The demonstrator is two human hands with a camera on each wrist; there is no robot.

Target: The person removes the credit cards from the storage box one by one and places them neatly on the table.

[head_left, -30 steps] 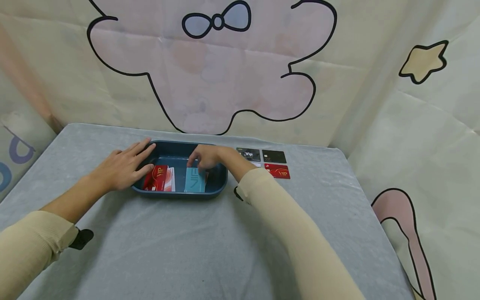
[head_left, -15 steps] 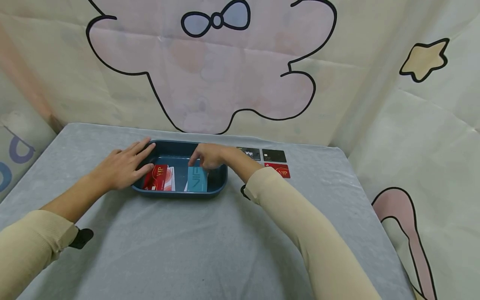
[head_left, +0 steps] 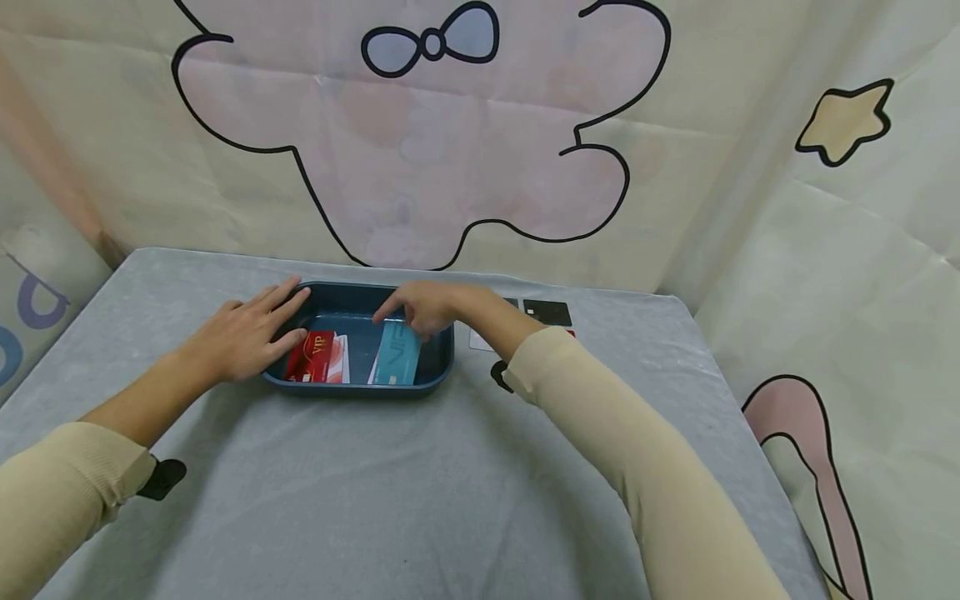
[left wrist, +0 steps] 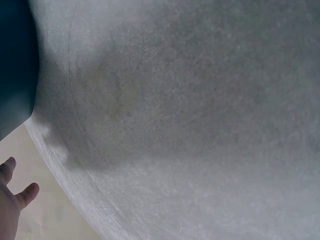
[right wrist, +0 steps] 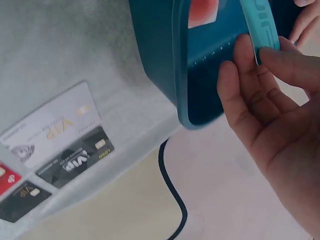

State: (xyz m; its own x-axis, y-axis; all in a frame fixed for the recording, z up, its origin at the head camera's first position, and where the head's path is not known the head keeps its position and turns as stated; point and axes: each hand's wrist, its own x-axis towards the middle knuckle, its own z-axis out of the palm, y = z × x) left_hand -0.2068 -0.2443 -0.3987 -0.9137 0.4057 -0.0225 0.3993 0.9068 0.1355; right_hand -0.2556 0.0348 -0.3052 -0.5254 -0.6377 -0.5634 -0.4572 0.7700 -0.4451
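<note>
A dark blue tray stands near the back of the cloth-covered table. My left hand rests on its left end with fingers spread, next to a red VIP card that overlaps a pink-and-white card. Inside the right half, my right hand pinches a teal VIP card. The right wrist view shows the teal card between thumb and fingers, lifted at one end. A white edge shows beside it in the head view. In the left wrist view, only part of the left hand appears.
Right of the tray, a white card, a dark grey VIP card, a red card and a black card lie on the grey cloth. My right forearm covers some of them in the head view. A printed curtain hangs behind.
The far end of the teal card has risen and tilted to the right in my right hand. My right forearm has swung right, now covering more loose cards. The left hand stays put.
</note>
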